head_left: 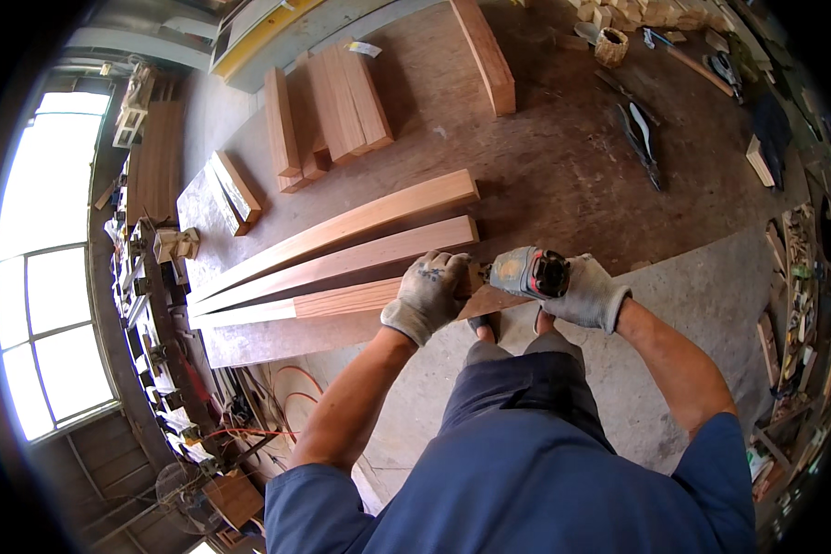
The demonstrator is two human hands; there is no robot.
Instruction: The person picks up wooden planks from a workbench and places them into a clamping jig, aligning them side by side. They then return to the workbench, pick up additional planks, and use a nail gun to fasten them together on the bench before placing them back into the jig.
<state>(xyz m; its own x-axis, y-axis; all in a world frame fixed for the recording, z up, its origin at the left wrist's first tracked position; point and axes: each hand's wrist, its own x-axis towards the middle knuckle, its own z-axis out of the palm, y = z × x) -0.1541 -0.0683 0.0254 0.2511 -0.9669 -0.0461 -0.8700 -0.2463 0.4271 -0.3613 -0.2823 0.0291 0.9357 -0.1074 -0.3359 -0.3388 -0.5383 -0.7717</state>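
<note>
My left hand, in a grey-white work glove, is closed over the right end of the nearest long wooden bar. Wrapped round a cordless drill is my gloved right hand. The drill's nose points left at the bar's end, close to my left fingers; whether its tip touches the wood is hard to make out. Beyond that bar, a middle wooden bar and a far wooden bar lie on the brown worktable, fanned apart toward their right ends.
Thick wooden blocks are stacked at the far left, with two short wood pieces nearer. A lone beam lies far ahead. Pliers, a hammer and a small round container are on the right. An orange hose hangs below.
</note>
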